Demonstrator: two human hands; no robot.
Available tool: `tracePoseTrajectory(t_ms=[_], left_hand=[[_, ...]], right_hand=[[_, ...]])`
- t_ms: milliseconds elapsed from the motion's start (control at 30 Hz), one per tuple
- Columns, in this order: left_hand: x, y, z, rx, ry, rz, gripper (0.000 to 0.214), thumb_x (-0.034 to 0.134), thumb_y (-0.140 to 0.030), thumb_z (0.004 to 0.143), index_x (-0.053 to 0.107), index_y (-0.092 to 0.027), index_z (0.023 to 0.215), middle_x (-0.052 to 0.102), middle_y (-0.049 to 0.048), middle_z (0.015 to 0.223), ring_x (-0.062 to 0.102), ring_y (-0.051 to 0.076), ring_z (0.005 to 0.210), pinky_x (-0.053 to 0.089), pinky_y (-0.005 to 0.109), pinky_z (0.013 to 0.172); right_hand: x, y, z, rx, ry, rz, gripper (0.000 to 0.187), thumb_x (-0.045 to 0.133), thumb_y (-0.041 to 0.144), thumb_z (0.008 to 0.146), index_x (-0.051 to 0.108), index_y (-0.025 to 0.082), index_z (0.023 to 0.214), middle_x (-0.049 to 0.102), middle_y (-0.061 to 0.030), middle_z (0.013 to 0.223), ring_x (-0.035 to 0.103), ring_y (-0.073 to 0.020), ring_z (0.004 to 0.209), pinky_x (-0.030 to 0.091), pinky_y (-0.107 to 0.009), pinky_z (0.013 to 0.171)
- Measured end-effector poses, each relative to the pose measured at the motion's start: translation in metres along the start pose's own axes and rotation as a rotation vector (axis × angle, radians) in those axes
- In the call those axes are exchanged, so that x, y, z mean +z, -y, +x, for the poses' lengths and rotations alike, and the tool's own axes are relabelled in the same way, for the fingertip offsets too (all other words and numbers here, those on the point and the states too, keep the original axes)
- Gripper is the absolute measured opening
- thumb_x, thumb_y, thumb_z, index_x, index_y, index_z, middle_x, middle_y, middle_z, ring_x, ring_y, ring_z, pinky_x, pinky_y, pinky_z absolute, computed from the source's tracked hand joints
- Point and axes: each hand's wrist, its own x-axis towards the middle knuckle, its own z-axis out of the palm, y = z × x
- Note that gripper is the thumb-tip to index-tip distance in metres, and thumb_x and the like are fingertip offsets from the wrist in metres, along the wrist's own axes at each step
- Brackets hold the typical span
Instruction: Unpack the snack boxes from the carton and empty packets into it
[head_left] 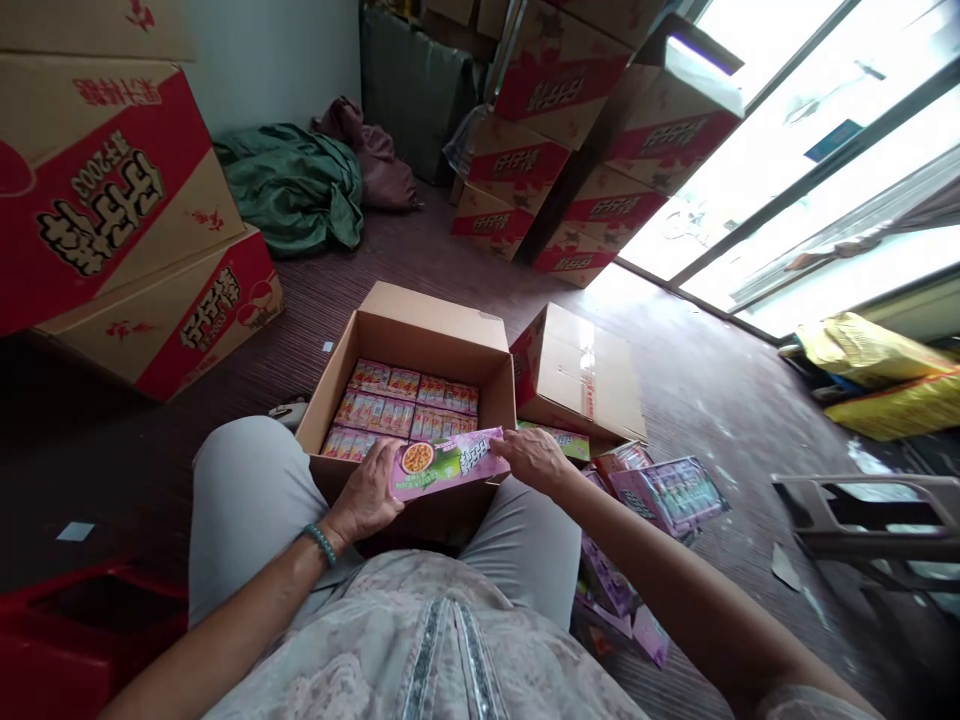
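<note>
A long purple and green snack box [448, 464] with a cut passion fruit printed on it lies across my two hands, above the near edge of an open carton. My left hand [367, 490], with a beaded bracelet at the wrist, grips its left end. At the right end, my right hand [534, 460] has its fingers closed on the corner. Behind it stands the open cardboard carton [431, 330], its far flap raised. Rows of small pink and orange packs [409, 402] fill its bottom. The near part of the carton is hidden by the snack box and my hands.
A taped carton [589, 370] stands right of the open one. Purple snack boxes [660, 495] lie piled by my right leg. Stacked red-and-tan cartons [112, 200] rise at left and back. A red stool [97, 620] is at lower left, a green cloth bundle [292, 185] behind.
</note>
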Motion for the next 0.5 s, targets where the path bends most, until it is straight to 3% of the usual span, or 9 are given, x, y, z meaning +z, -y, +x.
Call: tracePoseTrajectory(t_ms=[233,400,500], left_hand=[[0.006,0.003,0.001,0.028,0.016,0.000,0.078,0.056,-0.004,0.059,0.033,-0.018,0.132,0.047,0.0127,0.126,0.045,0.029,0.123,0.041,0.047,0.111],[0.004,0.011,-0.001,0.052,-0.025,0.029,0.073,0.063,-0.014,0.065,0.033,-0.017,0.132,0.048,0.0138,0.125,0.048,0.030,0.122,0.042,0.048,0.109],[0.001,0.015,-0.001,0.061,-0.013,0.023,0.069,0.063,-0.021,0.069,0.034,-0.017,0.131,0.049,0.0139,0.123,0.050,0.031,0.119,0.044,0.048,0.106]], right_hand=[[0.013,-0.025,-0.016,0.052,-0.014,0.051,0.032,0.035,0.020,0.095,0.062,0.023,0.111,0.068,-0.0073,0.097,0.065,-0.0185,0.089,0.042,-0.027,0.069],[0.001,-0.065,-0.039,0.253,0.004,0.033,0.032,0.039,0.019,0.094,0.063,0.020,0.114,0.066,-0.0108,0.100,0.063,-0.0198,0.098,0.044,-0.028,0.078],[-0.008,-0.054,-0.043,0.287,-0.053,0.122,0.034,0.043,0.038,0.096,0.058,0.023,0.122,0.062,-0.0097,0.114,0.063,-0.0196,0.097,0.046,-0.028,0.077]])
